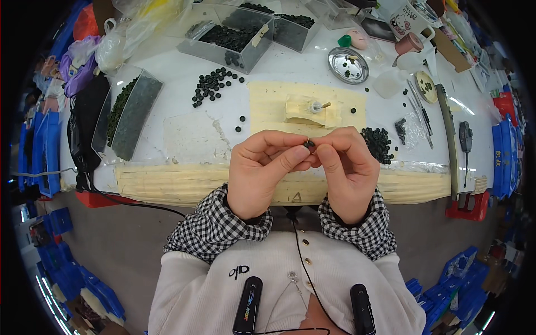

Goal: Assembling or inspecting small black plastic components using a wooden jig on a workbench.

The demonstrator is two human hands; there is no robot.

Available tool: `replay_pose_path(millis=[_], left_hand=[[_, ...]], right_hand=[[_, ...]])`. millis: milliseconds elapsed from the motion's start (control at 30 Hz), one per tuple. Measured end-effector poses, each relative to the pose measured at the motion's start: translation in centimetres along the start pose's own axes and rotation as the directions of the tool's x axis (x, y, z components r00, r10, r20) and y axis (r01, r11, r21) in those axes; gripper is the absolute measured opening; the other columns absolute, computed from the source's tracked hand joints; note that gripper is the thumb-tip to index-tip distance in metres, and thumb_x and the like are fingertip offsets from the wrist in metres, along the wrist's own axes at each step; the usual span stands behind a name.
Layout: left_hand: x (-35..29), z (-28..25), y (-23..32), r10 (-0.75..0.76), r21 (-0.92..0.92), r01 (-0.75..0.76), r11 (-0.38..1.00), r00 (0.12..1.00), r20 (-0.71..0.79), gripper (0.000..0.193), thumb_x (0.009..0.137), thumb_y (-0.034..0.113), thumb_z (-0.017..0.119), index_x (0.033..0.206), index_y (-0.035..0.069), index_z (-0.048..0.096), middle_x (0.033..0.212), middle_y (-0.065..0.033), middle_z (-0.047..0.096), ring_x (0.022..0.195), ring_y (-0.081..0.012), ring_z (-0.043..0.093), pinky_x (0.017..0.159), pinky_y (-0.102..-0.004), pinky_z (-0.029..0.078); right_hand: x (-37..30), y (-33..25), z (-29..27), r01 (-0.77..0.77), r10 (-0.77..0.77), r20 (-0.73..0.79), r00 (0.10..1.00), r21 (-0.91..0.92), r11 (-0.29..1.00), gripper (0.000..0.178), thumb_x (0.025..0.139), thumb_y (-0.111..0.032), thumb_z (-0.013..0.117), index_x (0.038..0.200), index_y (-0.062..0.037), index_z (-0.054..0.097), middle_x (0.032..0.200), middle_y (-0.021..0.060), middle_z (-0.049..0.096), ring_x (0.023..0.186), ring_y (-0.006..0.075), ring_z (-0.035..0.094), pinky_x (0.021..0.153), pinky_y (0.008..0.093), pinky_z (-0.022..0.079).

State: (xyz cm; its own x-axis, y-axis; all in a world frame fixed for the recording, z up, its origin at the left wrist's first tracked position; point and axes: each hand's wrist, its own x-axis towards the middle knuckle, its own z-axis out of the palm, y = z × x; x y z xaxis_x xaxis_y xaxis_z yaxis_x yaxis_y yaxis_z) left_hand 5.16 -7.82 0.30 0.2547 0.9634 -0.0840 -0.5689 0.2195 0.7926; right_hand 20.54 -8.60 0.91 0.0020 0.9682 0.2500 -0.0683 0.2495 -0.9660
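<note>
My left hand (254,170) pinches a small round black piece (309,144) between thumb and fingertips, just above the table's near edge. From the other side, the thumb and forefinger of my right hand (353,174) close on the same piece. Its exact kind is too small to make out. Beyond my fingers, a block wrapped in cream tape (298,113) carries a short peg (318,106) and rests on a taped mat (268,92). Loose black pieces (377,146) lie in a heap right of my right hand, and another scattered group (209,86) lies farther left.
Clear trays of black pieces (231,36) stand at the back; another tray (134,114) with dark green bits sits left. A round metal dish (348,65), tweezers (421,111), a thread spool (409,43) and a mug (410,22) are on the right. Padded tape (167,181) covers the front edge.
</note>
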Motion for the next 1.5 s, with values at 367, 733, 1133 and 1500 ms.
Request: replay_pose_path(millis=[367,733,1133,1500], left_hand=[[0.3,0.2,0.4,0.004,-0.027,-0.005,1.000,1.000,-0.026,0.014,0.089,-0.002,0.060,0.103,-0.006,0.062,0.097,-0.0165,0.068,0.086,-0.0196,0.068,0.079,-0.0275,0.057],[0.4,-0.6,1.7,-0.010,0.163,0.004,0.987,0.999,0.033,0.015,0.089,0.000,0.062,0.102,-0.007,0.063,0.096,-0.0135,0.068,0.085,-0.0163,0.067,0.076,-0.0245,0.055],[0.2,-0.3,1.8,0.140,0.265,-0.157,0.951,0.987,0.082,0.018,0.085,-0.005,0.065,0.103,-0.006,0.064,0.099,-0.0140,0.068,0.088,-0.0160,0.066,0.080,-0.0255,0.055],[0.4,-0.7,1.7,0.150,0.258,-0.173,0.950,0.983,0.107,0.017,0.083,-0.007,0.065,0.100,-0.006,0.065,0.096,-0.0125,0.068,0.087,-0.0151,0.066,0.078,-0.0246,0.055]], right_hand=[[-0.1,0.0,-0.4,-0.040,0.030,0.081,0.996,0.118,0.992,0.020,0.088,0.003,0.061,0.107,0.0050,0.065,0.095,0.0083,0.058,0.084,0.0127,0.059,0.075,0.0237,0.049],[0.4,-0.8,-1.1,0.327,-0.253,0.229,0.940,-0.394,0.859,0.031,0.079,0.006,0.068,0.109,-0.0015,0.068,0.088,0.0076,0.060,0.075,0.0141,0.059,0.064,0.0232,0.048],[0.5,-0.5,-1.0,0.275,-0.230,0.196,0.953,-0.241,0.931,0.030,0.080,0.005,0.068,0.109,-0.0008,0.068,0.092,0.0089,0.062,0.077,0.0150,0.060,0.064,0.0234,0.047],[0.5,-0.8,-1.3,0.287,-0.226,0.241,0.944,-0.261,0.922,0.029,0.080,0.004,0.069,0.109,-0.0006,0.068,0.091,0.0086,0.063,0.075,0.0141,0.059,0.062,0.0229,0.047]])
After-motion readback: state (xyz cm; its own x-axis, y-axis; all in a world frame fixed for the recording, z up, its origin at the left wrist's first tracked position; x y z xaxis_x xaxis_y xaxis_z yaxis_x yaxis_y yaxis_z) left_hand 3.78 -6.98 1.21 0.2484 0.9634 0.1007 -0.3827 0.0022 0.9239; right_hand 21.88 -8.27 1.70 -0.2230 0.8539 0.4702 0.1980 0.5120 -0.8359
